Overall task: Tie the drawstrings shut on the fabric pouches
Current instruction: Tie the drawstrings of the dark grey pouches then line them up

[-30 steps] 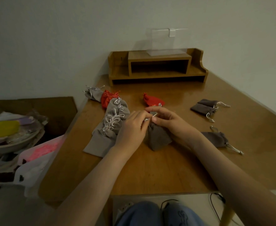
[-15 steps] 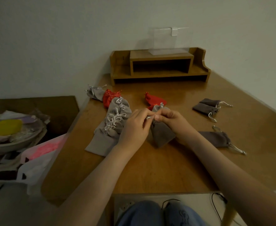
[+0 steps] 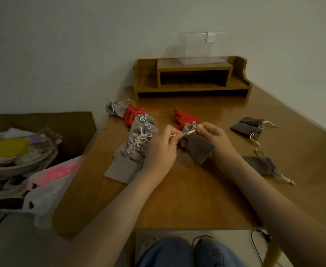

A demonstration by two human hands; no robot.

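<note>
Cloth of the grey pouch point(image 3: 198, 149) looks soft and light, best held by its thin drawstring point(image 3: 189, 133); left hand point(image 3: 161, 149) pinches it at nine o'clock, right hand point(image 3: 214, 137) pinches the neck.

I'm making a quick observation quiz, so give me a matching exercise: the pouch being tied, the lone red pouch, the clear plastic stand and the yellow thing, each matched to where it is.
Things:
1. pouch being tied
2. lone red pouch
3. clear plastic stand
4. yellow thing

Places:
A. on top of the wooden desk shelf
B. in the bowl left of the table
C. between the left hand and right hand
D. on the table just behind the hands

Pairs: 1-C, 2-D, 3-A, 4-B.
</note>
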